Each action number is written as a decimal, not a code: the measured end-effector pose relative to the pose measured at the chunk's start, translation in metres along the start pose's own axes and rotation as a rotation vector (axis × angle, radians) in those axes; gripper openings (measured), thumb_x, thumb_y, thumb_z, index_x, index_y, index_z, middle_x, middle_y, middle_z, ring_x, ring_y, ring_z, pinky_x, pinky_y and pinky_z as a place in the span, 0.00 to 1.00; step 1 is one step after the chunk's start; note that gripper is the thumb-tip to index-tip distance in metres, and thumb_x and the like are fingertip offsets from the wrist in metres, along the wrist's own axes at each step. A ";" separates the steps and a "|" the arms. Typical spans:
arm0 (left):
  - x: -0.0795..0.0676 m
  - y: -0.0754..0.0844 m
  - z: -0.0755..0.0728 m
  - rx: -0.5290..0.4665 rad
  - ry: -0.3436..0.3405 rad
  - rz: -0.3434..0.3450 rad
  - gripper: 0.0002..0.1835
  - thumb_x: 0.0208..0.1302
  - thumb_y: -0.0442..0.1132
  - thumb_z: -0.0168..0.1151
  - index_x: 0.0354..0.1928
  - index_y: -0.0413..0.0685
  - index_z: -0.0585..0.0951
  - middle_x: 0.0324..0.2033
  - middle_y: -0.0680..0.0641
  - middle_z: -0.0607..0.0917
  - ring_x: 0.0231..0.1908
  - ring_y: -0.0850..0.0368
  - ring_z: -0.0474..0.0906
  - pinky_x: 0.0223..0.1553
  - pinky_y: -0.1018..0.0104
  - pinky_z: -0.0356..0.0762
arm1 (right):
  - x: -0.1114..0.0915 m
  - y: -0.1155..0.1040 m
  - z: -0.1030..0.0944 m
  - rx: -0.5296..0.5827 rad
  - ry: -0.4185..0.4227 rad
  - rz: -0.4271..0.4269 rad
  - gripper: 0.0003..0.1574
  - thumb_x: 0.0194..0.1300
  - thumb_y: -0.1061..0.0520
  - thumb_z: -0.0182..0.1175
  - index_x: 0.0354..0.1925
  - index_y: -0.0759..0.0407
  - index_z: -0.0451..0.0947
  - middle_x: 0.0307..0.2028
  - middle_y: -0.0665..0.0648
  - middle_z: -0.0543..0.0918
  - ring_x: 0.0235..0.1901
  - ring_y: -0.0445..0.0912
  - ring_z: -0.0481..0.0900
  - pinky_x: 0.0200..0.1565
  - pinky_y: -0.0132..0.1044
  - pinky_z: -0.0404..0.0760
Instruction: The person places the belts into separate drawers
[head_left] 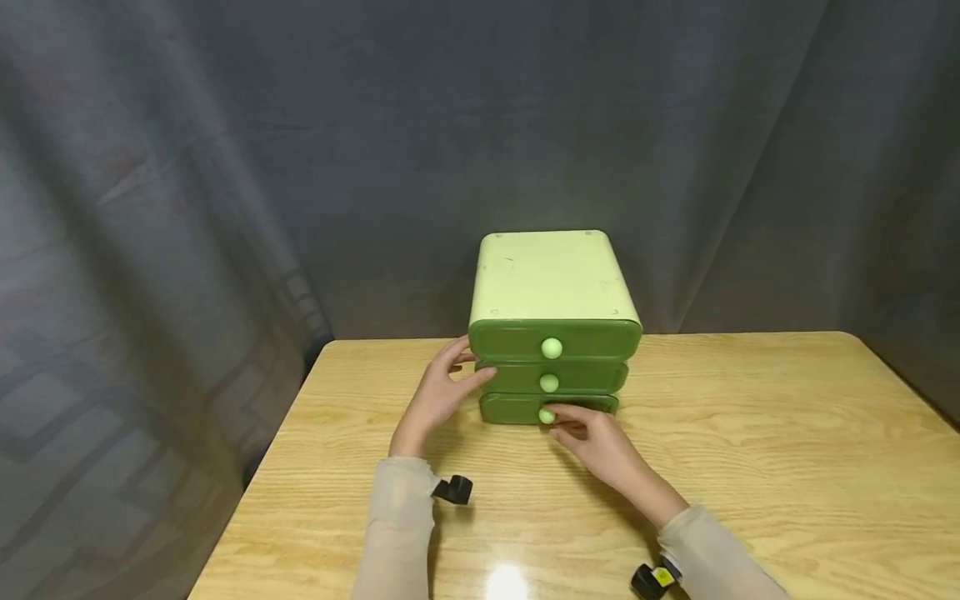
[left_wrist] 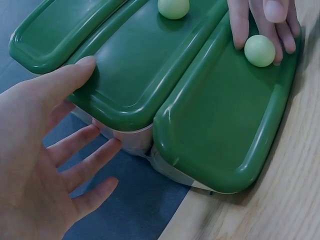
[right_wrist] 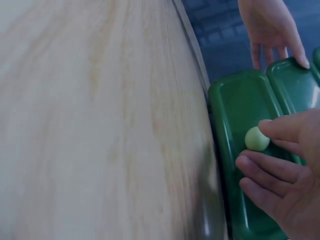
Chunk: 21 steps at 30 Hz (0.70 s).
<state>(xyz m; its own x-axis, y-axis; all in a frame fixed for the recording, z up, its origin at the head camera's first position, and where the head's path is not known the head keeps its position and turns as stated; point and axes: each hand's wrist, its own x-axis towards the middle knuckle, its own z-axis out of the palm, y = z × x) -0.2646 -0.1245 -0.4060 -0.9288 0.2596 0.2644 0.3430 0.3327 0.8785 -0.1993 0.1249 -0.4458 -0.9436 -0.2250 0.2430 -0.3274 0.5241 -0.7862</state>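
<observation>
A small three-drawer cabinet [head_left: 555, 271] with a pale green top and dark green drawer fronts stands on the table. My left hand [head_left: 437, 393] is at its left side. The left thumb rests on the edge of the middle drawer front [left_wrist: 125, 75], while the other fingers reach along the side, fairly straight. Down at the bottom drawer [right_wrist: 240, 100], my right hand [head_left: 596, 442] pinches the round pale green knob [right_wrist: 256, 139] between thumb and fingers. The knobs of the top drawer [head_left: 551, 348] and the middle drawer [head_left: 549, 383] are untouched.
The light wood table [head_left: 765, 433] spreads out on both sides of the cabinet and in front of it. Behind hangs a dark grey curtain [head_left: 390, 167], which continues along the left. A small black wrist camera [head_left: 454, 490] sits on the left sleeve.
</observation>
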 end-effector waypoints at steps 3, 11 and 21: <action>0.002 -0.001 0.002 0.003 0.005 0.016 0.29 0.66 0.43 0.67 0.69 0.60 0.73 0.66 0.53 0.71 0.60 0.52 0.73 0.64 0.49 0.65 | -0.003 -0.001 -0.005 -0.001 0.008 -0.004 0.21 0.64 0.68 0.65 0.56 0.67 0.81 0.46 0.63 0.85 0.45 0.55 0.85 0.48 0.42 0.83; 0.001 -0.003 0.007 0.009 0.046 0.021 0.29 0.67 0.42 0.66 0.69 0.51 0.72 0.65 0.47 0.73 0.59 0.49 0.74 0.63 0.50 0.67 | -0.010 0.000 -0.025 -0.033 0.069 0.000 0.20 0.66 0.65 0.64 0.56 0.66 0.80 0.47 0.61 0.86 0.45 0.54 0.85 0.47 0.47 0.83; -0.015 -0.001 0.005 0.061 0.060 -0.022 0.28 0.72 0.51 0.59 0.70 0.50 0.70 0.66 0.48 0.72 0.60 0.49 0.72 0.64 0.47 0.66 | -0.020 -0.003 -0.052 -0.119 0.177 -0.043 0.14 0.66 0.64 0.64 0.51 0.62 0.83 0.40 0.54 0.87 0.40 0.50 0.85 0.44 0.46 0.83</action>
<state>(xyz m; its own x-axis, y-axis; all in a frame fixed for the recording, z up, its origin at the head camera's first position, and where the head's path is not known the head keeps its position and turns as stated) -0.2499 -0.1243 -0.4130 -0.9423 0.1972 0.2705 0.3288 0.3931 0.8587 -0.1821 0.1703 -0.4184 -0.9190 -0.1073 0.3794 -0.3617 0.6126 -0.7028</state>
